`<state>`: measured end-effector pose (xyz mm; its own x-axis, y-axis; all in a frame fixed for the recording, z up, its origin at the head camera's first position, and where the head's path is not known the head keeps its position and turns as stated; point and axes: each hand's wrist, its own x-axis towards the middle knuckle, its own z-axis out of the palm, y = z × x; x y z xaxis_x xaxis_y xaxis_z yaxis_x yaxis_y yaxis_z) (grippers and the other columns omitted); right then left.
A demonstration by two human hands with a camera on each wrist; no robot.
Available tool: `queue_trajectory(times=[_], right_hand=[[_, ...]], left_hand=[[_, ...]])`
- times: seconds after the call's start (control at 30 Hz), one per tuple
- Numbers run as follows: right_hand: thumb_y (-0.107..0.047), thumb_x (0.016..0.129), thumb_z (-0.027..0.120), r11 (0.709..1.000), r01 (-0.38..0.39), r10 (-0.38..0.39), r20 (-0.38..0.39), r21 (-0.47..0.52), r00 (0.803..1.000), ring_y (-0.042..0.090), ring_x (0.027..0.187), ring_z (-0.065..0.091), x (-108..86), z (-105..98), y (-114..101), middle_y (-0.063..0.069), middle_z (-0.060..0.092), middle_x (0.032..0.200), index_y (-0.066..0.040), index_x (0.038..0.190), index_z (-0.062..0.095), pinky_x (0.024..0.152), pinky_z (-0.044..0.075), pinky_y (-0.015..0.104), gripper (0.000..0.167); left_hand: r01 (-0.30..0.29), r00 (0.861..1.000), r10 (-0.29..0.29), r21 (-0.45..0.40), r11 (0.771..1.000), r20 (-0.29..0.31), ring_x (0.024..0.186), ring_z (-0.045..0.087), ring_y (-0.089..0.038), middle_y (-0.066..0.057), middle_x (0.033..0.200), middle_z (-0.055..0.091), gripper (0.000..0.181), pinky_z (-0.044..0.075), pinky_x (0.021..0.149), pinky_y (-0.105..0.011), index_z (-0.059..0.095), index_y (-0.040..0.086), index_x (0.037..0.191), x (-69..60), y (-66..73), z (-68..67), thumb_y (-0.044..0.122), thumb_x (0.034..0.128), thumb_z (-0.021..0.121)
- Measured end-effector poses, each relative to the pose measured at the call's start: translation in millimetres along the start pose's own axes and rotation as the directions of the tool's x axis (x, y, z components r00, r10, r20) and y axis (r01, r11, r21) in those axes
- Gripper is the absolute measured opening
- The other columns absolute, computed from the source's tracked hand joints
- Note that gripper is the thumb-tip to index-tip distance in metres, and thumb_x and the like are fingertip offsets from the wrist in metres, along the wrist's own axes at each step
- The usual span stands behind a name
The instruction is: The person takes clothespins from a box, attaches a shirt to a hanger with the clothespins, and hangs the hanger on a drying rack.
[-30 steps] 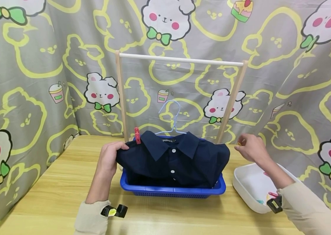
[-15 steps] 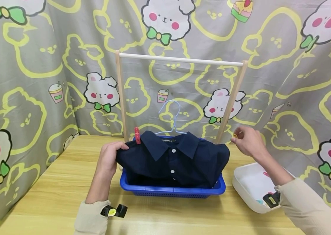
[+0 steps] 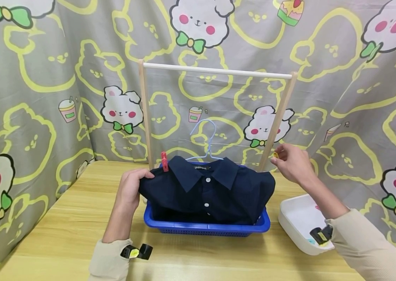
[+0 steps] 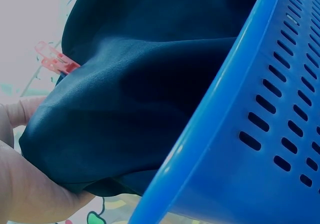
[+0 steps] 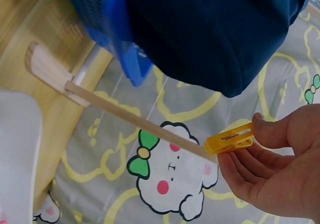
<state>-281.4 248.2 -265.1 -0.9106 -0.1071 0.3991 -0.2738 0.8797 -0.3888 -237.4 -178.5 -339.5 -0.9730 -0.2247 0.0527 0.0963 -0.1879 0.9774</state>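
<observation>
A navy collared shirt [image 3: 198, 191] with white buttons lies over a blue basket [image 3: 206, 226], on a light-blue hanger [image 3: 209, 142] whose hook sticks up from the collar. My left hand [image 3: 131, 189] grips the shirt's shoulder at the left. Beside it a red clothespin [image 3: 164, 162] is clipped on the same shoulder, also visible in the left wrist view. My right hand [image 3: 294, 162] is apart from the shirt, right of its other shoulder. Between thumb and fingers it pinches a yellow clothespin [image 5: 230, 138], plain in the right wrist view.
Behind the basket stands a wooden rack with a white bar [image 3: 215, 71]. A white tray [image 3: 293, 222] with several small coloured pieces sits at the right, partly under the right forearm. Patterned curtains [image 3: 212, 97] enclose the wooden table [image 3: 78, 218].
My right hand has moved left and slightly up with the yellow clothespin, nearer the shirt's right shoulder. The left hand, shirt and red clothespin have stayed put.
</observation>
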Motion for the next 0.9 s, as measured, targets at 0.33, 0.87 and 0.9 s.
queue_trajectory(times=[0.33,0.87,0.9], right_hand=[[-0.015,0.096,0.068,0.997,-0.010,0.011,-0.022,0.073,1.000,0.044,0.101,0.067,-2.1,-4.5,-17.5,0.030,0.069,0.109,0.006,0.116,0.059,0.084,0.054,0.056,0.030],[-0.025,0.099,0.066,0.969,-0.037,0.038,0.000,0.244,0.999,0.039,0.106,0.067,-10.2,-10.4,-46.1,0.025,0.069,0.114,0.002,0.122,0.059,0.092,0.053,0.055,0.036],[-0.026,0.099,0.066,0.968,-0.040,0.041,0.002,0.249,0.999,0.039,0.106,0.067,-10.5,-10.2,-47.3,0.025,0.069,0.114,0.002,0.122,0.059,0.092,0.053,0.055,0.037]], left_hand=[[0.003,1.000,-0.003,0.003,1.000,-0.004,0.075,0.064,-0.012,0.007,0.071,0.069,0.029,0.055,0.075,-0.025,0.075,0.016,0.066,0.1,-0.5,-0.1,-0.001,0.0860,0.062],[0.006,1.000,-0.006,0.002,1.000,-0.003,0.074,0.062,-0.012,0.007,0.068,0.067,0.030,0.055,0.075,-0.025,0.073,0.016,0.064,1.5,-1.8,0.8,-0.002,0.0849,0.061],[0.006,1.000,-0.006,0.001,1.000,-0.004,0.074,0.062,-0.012,0.007,0.067,0.067,0.030,0.055,0.075,-0.025,0.073,0.015,0.063,1.5,-1.9,0.8,-0.002,0.0848,0.061]])
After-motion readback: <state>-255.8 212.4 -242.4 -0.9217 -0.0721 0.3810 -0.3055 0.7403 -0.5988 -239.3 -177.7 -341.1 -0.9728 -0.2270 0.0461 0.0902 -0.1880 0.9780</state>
